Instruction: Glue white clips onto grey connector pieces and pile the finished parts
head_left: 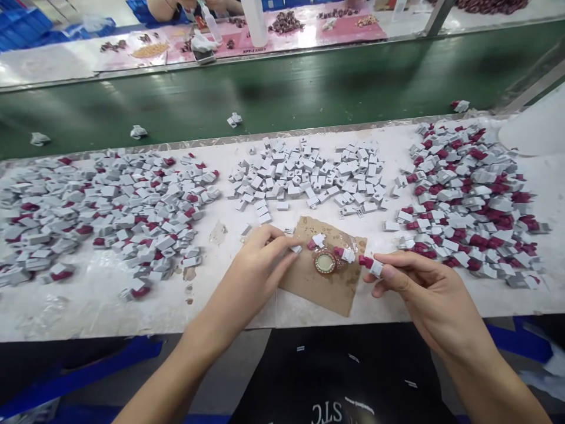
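Note:
Between thumb and fingers, my right hand (408,282) pinches a grey and maroon piece (371,265) at the right side of a brown cardboard sheet (318,291). My left hand (265,259) is closed on a small grey piece (296,249) over the sheet's upper left. On the cardboard lie a round reddish dish (325,262) with a pale middle and two grey and maroon pieces, one above the dish (316,241) and one to its right (345,254).
Loose grey blocks (304,171) lie behind the cardboard. Heaps of grey and maroon pieces flank it, left (110,200) and right (472,200). Beyond runs a green conveyor belt (309,91) with a few pieces. Across it, a person's arms (165,9) show near a white bottle (255,23).

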`<action>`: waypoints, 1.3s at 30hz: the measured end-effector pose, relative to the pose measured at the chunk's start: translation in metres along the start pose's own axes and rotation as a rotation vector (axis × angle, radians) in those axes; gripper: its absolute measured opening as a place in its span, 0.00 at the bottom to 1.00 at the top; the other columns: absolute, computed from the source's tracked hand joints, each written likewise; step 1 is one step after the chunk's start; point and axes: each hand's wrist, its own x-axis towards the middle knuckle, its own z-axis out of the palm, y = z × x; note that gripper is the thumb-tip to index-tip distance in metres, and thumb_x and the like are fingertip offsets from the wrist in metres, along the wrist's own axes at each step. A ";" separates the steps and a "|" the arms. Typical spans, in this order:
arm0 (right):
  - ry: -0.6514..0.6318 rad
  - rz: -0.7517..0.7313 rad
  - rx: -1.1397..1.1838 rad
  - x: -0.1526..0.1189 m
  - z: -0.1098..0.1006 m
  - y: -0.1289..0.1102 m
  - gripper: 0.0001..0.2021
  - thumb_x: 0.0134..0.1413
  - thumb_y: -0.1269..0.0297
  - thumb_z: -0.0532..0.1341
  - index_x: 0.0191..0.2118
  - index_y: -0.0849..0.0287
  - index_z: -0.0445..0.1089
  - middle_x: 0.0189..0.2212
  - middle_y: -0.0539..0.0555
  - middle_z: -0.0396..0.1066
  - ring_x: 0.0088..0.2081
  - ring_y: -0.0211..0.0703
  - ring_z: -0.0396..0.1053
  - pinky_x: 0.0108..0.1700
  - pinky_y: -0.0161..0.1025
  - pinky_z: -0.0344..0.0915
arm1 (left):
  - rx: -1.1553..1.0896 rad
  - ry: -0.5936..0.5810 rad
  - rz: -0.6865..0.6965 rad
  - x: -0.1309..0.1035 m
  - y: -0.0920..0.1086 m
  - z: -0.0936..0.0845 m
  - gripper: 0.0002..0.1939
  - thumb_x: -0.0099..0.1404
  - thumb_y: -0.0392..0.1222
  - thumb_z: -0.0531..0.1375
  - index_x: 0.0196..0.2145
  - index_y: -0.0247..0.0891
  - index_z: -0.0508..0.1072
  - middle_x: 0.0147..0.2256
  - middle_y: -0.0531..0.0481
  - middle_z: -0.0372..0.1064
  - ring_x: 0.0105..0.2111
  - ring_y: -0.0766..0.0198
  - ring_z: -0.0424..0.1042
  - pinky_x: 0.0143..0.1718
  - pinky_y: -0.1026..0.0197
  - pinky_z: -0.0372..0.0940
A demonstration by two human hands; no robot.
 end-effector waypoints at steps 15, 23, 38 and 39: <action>-0.028 -0.276 -0.349 -0.012 0.025 -0.005 0.06 0.70 0.61 0.74 0.48 0.41 0.90 0.43 0.51 0.88 0.41 0.51 0.86 0.45 0.47 0.87 | 0.074 0.125 -0.043 -0.007 -0.022 0.007 0.13 0.84 0.38 0.54 0.53 0.41 0.79 0.46 0.43 0.74 0.48 0.51 0.77 0.51 0.49 0.73; -0.041 -0.400 -0.479 -0.011 0.031 -0.002 0.09 0.72 0.65 0.72 0.49 0.41 0.89 0.49 0.51 0.89 0.52 0.60 0.87 0.59 0.59 0.84 | 0.072 0.035 0.053 -0.008 -0.035 -0.001 0.08 0.81 0.38 0.59 0.53 0.41 0.77 0.49 0.41 0.75 0.51 0.49 0.77 0.53 0.49 0.75; -0.030 -0.374 -0.443 -0.007 0.034 -0.008 0.07 0.70 0.65 0.74 0.45 0.42 0.90 0.44 0.50 0.89 0.47 0.56 0.87 0.54 0.53 0.86 | -0.514 0.156 -0.303 0.005 -0.005 -0.003 0.08 0.72 0.43 0.71 0.47 0.45 0.80 0.45 0.48 0.82 0.46 0.54 0.84 0.51 0.51 0.82; -0.011 -0.347 -0.410 -0.006 0.033 -0.008 0.07 0.69 0.64 0.75 0.45 0.41 0.90 0.44 0.50 0.89 0.47 0.55 0.87 0.54 0.52 0.85 | -0.593 0.157 -0.318 0.008 0.000 -0.002 0.08 0.71 0.42 0.71 0.47 0.45 0.81 0.45 0.48 0.82 0.46 0.54 0.84 0.51 0.51 0.83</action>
